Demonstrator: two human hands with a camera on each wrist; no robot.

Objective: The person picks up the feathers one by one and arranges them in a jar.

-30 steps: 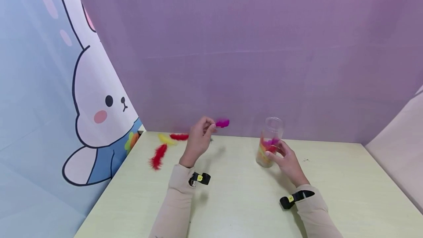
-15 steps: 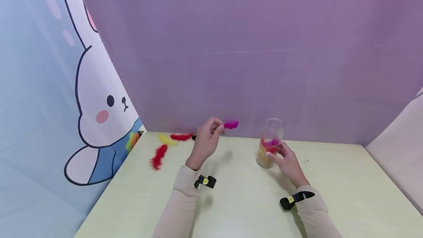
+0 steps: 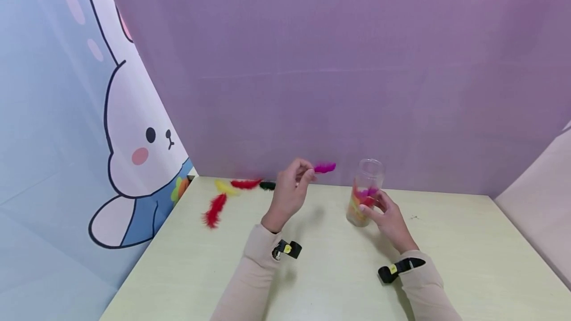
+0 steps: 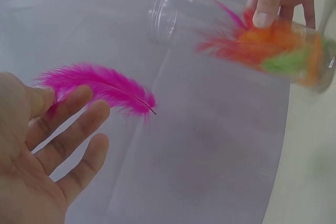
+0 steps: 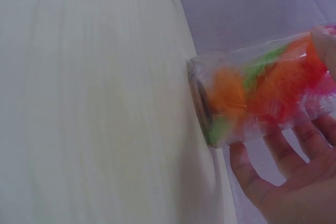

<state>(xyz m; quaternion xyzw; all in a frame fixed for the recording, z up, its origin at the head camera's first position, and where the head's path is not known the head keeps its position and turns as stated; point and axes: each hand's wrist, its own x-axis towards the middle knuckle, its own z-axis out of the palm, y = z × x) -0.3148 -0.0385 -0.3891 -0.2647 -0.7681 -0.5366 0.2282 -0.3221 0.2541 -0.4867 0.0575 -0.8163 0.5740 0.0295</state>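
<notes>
My left hand pinches a magenta feather between thumb and forefinger, above the table at the back. In the left wrist view the feather points its quill toward the jar, its other end between the fingertips. To the right stands a clear, open-topped jar, which my right hand grips round its side. Inside the jar are orange, red, green and magenta feathers, seen close in the right wrist view as orange feathers and a green feather. A gap separates the held feather from the jar's mouth.
Toward the back left of the table lie a yellow feather, a red feather, another red feather and a dark green feather. A purple cloth rises behind the table. Tiny dark bits lie right of the jar.
My left hand has moved right with the magenta feather, nearer the jar. The dark green feather behind it has come into sight. The right hand and the jar have stayed nearly still.
</notes>
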